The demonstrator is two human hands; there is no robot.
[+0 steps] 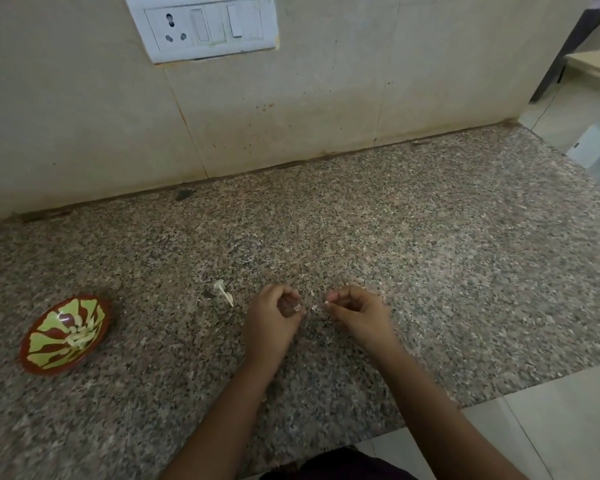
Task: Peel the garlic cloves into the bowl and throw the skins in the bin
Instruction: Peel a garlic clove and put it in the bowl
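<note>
Right, both hands are low over the speckled granite tabletop (430, 237), well to the right of the bowl (45, 344). The left hand (274, 317) is the one nearer the bowl. Its fingers are curled in and the thumb and fingertips are nipped onto a small pale piece (297, 308); whether that is clove or skin, I cannot tell. Just past it, farther from the bowl, the right hand (357, 310) mirrors it, fingers tucked and tips pinching a pale sliver (326, 302). The two hands are close together but not touching, and there is a tiny pale fleck (314, 307) in the gap between them.

Over to the bowl itself: it is red-brown with yellow-green splashes, it sits upright on the tabletop, and a little heap of peeled garlic cloves (80, 336) lies inside. Between the bowl and the left hand, closer to the hand, a loose skin scrap (222, 292) lies on the granite, white and papery, apart from both.

Beyond the bowl, the tabletop meets a cream tiled wall (84, 98). Up the wall and to the bowl's right there is a white switch plate (201, 26) with a three-pin socket and rocker switches, its face too soft to make out any lettering. Far to the right of the bowl the granite ends, with pale floor tiles (551, 427) below the edge. A bin is not visible from this angle.
</note>
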